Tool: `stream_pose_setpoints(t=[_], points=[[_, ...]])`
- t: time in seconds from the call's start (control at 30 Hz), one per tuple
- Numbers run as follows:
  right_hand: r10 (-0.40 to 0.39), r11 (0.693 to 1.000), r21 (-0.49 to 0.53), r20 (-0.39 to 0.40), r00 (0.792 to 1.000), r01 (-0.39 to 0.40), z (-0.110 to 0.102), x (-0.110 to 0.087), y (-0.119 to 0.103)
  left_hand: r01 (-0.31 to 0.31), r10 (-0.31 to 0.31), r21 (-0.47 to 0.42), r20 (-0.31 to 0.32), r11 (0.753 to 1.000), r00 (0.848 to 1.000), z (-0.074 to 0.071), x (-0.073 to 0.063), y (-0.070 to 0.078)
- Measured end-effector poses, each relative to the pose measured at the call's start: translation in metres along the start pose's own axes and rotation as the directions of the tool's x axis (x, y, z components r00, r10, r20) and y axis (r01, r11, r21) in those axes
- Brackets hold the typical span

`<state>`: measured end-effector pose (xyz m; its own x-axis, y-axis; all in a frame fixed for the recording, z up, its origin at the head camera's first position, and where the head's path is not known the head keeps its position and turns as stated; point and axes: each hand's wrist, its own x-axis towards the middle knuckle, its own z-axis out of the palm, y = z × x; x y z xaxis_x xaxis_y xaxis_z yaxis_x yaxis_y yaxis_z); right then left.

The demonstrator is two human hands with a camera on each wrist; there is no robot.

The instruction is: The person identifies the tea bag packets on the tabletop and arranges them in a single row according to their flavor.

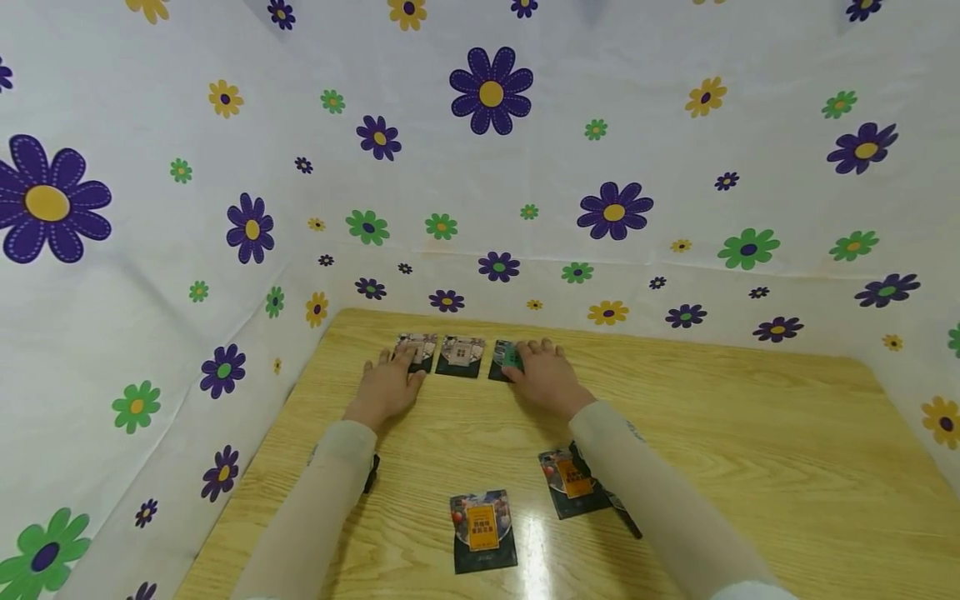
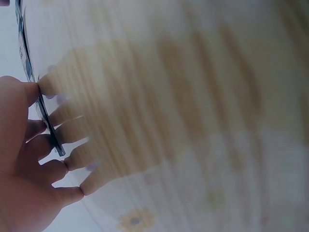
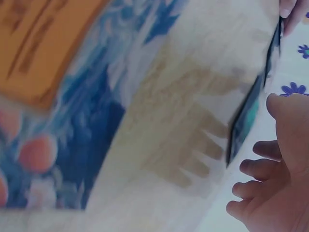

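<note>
Three flat, dark-bottomed packets lie in a row along the table's back edge. On the left packet [image 1: 427, 343], which has a pale label, rest the straight fingers of my left hand [image 1: 387, 387]; in the left wrist view they spread around its thin edge. The middle packet [image 1: 460, 357], also pale-labelled, lies between my hands, touched by neither. My right hand [image 1: 549, 379] is at the right packet [image 1: 498, 360], covering part of its green label. Its fingers are spread and loosely bent in the right wrist view, with the thumb near the packet's lower edge in the head view.
Nearer to me lie two packets with orange labels: one front packet [image 1: 483, 533] at the centre, and another packet [image 1: 566, 483] partly under my right forearm. White flowered cloth [image 1: 555, 167] surrounds the wooden table [image 1: 750, 433] at the back and sides.
</note>
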<state>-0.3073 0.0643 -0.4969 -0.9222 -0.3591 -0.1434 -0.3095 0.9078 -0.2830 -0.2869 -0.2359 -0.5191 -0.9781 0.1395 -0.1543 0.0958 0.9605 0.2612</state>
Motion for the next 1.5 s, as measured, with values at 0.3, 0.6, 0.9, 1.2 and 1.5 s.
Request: stream_pose_setpoints(t=[0.3,0.6,0.9,1.2,1.5], points=[[-0.106,0.992,0.063,-0.028,0.994,0.108,-0.018,-0.027,0.020,0.004,-0.004,-0.001,-0.006,1.000,1.000,0.002,0.000,0.000],[-0.144,0.976,0.152,-0.087,0.986,0.156,-0.032,-0.081,0.052,0.017,-0.017,0.021,-0.004,1.000,1.000,0.002,0.002,-0.008],[-0.138,0.966,0.202,-0.133,0.981,0.164,-0.023,-0.140,0.082,0.016,-0.016,0.004,0.006,1.000,1.000,0.000,0.001,-0.009],[-0.145,0.965,0.193,-0.174,0.974,0.178,-0.013,-0.195,0.102,0.002,-0.002,0.013,0.012,1.000,1.000,0.001,0.003,-0.007],[-0.145,0.961,0.212,-0.160,0.976,0.178,-0.007,-0.227,0.113,-0.005,0.004,0.013,0.022,1.000,1.000,0.001,0.002,0.001]])
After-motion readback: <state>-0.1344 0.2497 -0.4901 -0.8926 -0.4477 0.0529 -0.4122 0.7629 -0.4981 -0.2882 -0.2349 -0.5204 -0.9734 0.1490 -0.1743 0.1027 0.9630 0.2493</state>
